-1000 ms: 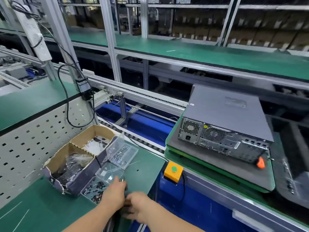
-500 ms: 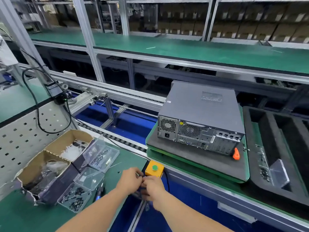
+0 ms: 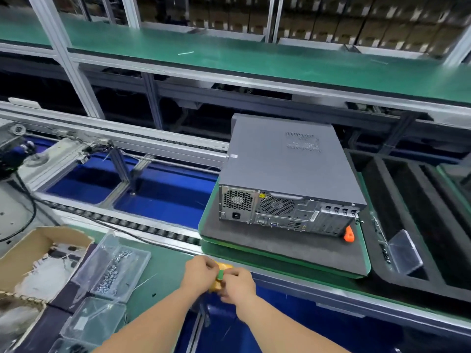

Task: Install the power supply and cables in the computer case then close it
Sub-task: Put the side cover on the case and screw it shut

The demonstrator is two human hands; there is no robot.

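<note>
Your left hand [image 3: 200, 274] and right hand [image 3: 238, 283] have left the boxes [image 3: 119, 272] and now curl together over the button [image 3: 220, 274], hold unclear, likely to release the closed case [image 3: 285, 164].

Under my grip lies a green bench top [image 3: 163, 273]. Just beyond it, a roller rail [image 3: 127, 222] crosses above blue floor [image 3: 163, 200]. Far ahead I see a long green shelf [image 3: 254, 59] on aluminium posts [image 3: 63, 54], with cardboard cartons [image 3: 331, 24] stacked behind it.
</note>
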